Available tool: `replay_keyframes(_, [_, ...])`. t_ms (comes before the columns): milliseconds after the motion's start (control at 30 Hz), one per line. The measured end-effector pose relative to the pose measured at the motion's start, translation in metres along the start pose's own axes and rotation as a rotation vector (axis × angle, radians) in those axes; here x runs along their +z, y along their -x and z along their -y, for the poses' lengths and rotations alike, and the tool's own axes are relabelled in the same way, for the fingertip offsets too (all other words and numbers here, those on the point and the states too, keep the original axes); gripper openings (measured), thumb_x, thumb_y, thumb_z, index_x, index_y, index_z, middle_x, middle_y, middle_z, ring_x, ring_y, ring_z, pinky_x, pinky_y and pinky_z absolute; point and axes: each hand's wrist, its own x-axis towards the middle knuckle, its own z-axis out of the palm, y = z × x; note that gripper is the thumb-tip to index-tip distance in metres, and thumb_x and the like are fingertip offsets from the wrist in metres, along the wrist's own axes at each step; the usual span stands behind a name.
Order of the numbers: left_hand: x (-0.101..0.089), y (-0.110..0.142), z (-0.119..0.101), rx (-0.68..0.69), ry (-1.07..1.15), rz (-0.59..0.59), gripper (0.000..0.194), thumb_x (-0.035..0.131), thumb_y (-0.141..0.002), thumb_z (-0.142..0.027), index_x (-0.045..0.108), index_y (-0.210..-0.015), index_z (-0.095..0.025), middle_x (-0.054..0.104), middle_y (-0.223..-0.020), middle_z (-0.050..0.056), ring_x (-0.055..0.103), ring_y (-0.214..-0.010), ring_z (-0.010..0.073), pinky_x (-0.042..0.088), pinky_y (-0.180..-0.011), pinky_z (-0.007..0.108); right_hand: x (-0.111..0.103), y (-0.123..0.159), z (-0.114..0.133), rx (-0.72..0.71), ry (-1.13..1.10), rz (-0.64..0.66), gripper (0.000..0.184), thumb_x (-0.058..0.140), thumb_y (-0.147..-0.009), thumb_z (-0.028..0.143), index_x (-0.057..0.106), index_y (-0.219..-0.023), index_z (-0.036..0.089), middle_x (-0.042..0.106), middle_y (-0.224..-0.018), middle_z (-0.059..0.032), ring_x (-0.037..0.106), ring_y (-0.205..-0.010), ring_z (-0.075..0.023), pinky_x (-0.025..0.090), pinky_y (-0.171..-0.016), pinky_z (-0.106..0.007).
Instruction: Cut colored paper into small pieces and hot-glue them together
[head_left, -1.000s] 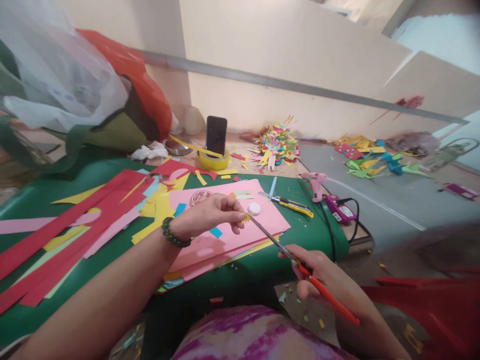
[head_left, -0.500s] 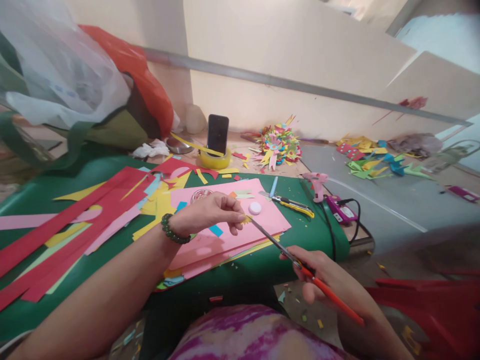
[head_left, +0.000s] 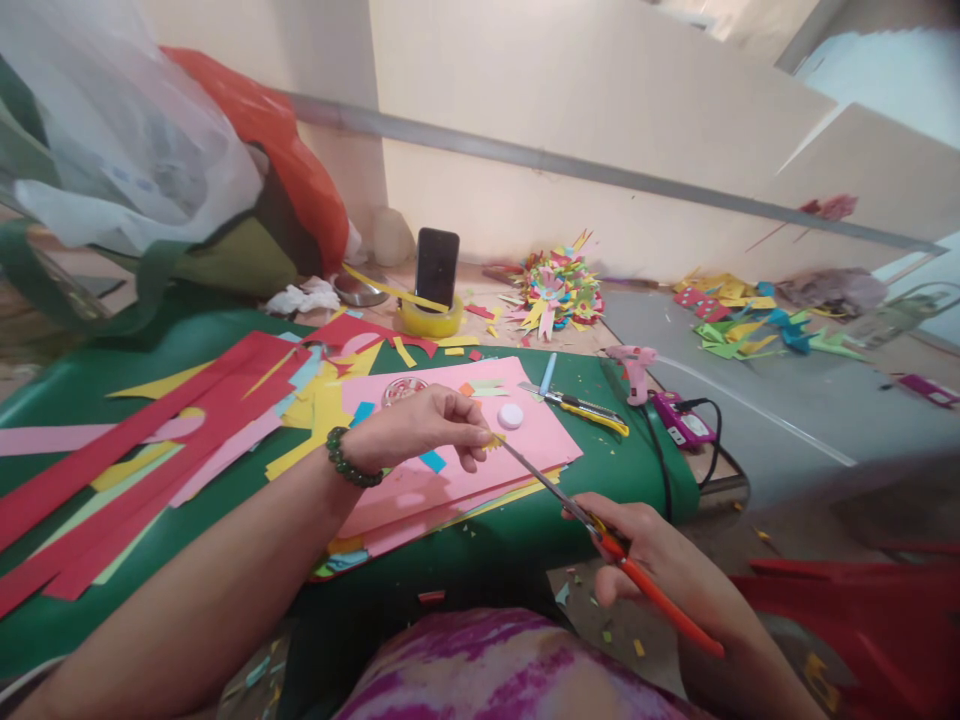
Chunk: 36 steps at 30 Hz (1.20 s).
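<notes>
My left hand (head_left: 442, 428), with a green bead bracelet at the wrist, pinches a small yellow paper piece (head_left: 495, 441) between thumb and fingers. My right hand (head_left: 626, 540) is closed around orange-handled scissors (head_left: 540, 482), whose blade tips reach the yellow piece at my left fingertips. Whether the blades are parted at the tip is too small to tell. Below both hands lies a stack of pink paper sheets (head_left: 442, 510). On it are a round white cap (head_left: 510, 416), blue paper bits (head_left: 433, 461) and a red-patterned round item (head_left: 403, 391), partly hidden by my left hand.
A yellow box cutter (head_left: 592, 412), a pink glue gun (head_left: 634, 372) and a purple corded box (head_left: 684, 420) lie right. Red paper strips (head_left: 187, 430) cover the left. Behind stand a phone (head_left: 436, 268) on a tape roll (head_left: 431, 318) and a colourful paper-flower bunch (head_left: 559, 290).
The scissor handles have shifted slightly and look closer together. My left hand keeps its pinch on the yellow paper, almost unmoved.
</notes>
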Motion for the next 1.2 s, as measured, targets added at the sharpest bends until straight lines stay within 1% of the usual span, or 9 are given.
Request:
replay_keyframes(233, [-0.0009, 0.0004, 0.0009, 0.003, -0.015, 0.021, 0.028, 0.079, -0.072, -0.037, 0.067, -0.067, -0.012, 0.068, -0.063, 0.001, 0.061, -0.055, 0.0093, 0.049, -0.059, 0.021, -0.0008, -0.0004, 0.0012, -0.01, -0.011, 0.001, 0.059, 0.059, -0.075, 0.074, 0.059, -0.091, 0.017, 0.026, -0.061, 0.007, 0.024, -0.057, -0.011, 0.022, -0.047, -0.022])
replay_keyframes(333, [-0.0012, 0.0001, 0.0012, 0.003, -0.018, 0.025, 0.03, 0.08, -0.071, -0.038, 0.066, -0.067, -0.012, 0.068, -0.062, 0.001, 0.062, -0.054, 0.0092, 0.049, -0.058, 0.02, -0.0004, 0.0001, -0.0006, 0.01, -0.016, 0.012, 0.055, 0.062, -0.075, 0.069, 0.059, -0.091, 0.017, 0.025, -0.063, 0.0068, 0.024, -0.057, -0.0108, 0.022, -0.047, -0.022])
replay_keyframes(533, [-0.0007, 0.0002, 0.0005, 0.006, -0.011, 0.026, 0.031, 0.081, -0.07, -0.039, 0.066, -0.066, -0.012, 0.068, -0.061, 0.001, 0.062, -0.054, 0.0086, 0.049, -0.057, 0.019, -0.0004, 0.0013, -0.0007, 0.019, -0.017, 0.012, 0.051, 0.067, -0.073, 0.064, 0.059, -0.09, 0.017, 0.026, -0.063, 0.007, 0.024, -0.058, -0.0105, 0.022, -0.048, -0.022])
replay_keyframes(667, [-0.0006, 0.0, 0.0003, 0.004, -0.016, 0.031, 0.031, 0.08, -0.071, -0.039, 0.066, -0.066, -0.012, 0.067, -0.061, 0.001, 0.062, -0.054, 0.0084, 0.049, -0.056, 0.019, 0.0, 0.0013, -0.0005, 0.025, -0.016, 0.005, 0.047, 0.066, -0.076, 0.061, 0.06, -0.091, 0.017, 0.027, -0.063, 0.0068, 0.026, -0.059, -0.0108, 0.024, -0.047, -0.021])
replay_keyframes(833, [-0.0004, -0.0003, 0.0009, 0.01, -0.021, 0.037, 0.032, 0.08, -0.07, -0.04, 0.067, -0.066, -0.012, 0.067, -0.061, 0.001, 0.062, -0.054, 0.0085, 0.049, -0.056, 0.018, 0.0006, 0.0002, -0.0033, -0.01, 0.024, -0.021, 0.05, 0.067, -0.074, 0.064, 0.061, -0.089, 0.017, 0.03, -0.063, 0.0068, 0.027, -0.061, -0.0114, 0.026, -0.051, -0.021])
replay_keyframes(967, [-0.0004, -0.0004, 0.0013, 0.004, -0.013, 0.037, 0.03, 0.08, -0.071, -0.038, 0.067, -0.066, -0.012, 0.068, -0.061, 0.001, 0.061, -0.054, 0.0086, 0.049, -0.057, 0.019, 0.0008, -0.0004, -0.0037, 0.006, 0.022, -0.018, 0.052, 0.066, -0.073, 0.067, 0.059, -0.087, 0.018, 0.031, -0.064, 0.0065, 0.027, -0.06, -0.0114, 0.026, -0.051, -0.021])
replay_keyframes(1067, [-0.0003, 0.0, 0.0009, 0.001, -0.009, 0.03, 0.029, 0.08, -0.072, -0.037, 0.067, -0.067, -0.011, 0.068, -0.062, 0.001, 0.061, -0.055, 0.0089, 0.049, -0.059, 0.02, 0.0005, -0.0007, -0.0029, 0.023, 0.01, -0.002, 0.054, 0.067, -0.071, 0.068, 0.057, -0.089, 0.018, 0.033, -0.066, 0.0062, 0.03, -0.062, -0.0121, 0.029, -0.053, -0.021])
replay_keyframes(1200, [-0.0001, 0.0004, 0.0003, 0.005, -0.003, 0.029, 0.028, 0.079, -0.073, -0.036, 0.068, -0.067, -0.011, 0.067, -0.062, 0.001, 0.061, -0.055, 0.0085, 0.049, -0.058, 0.019, -0.0001, -0.0005, -0.0019, 0.003, -0.004, 0.009, 0.06, 0.066, -0.069, 0.073, 0.056, -0.092, 0.019, 0.035, -0.067, 0.0062, 0.033, -0.063, -0.0127, 0.03, -0.055, -0.021])
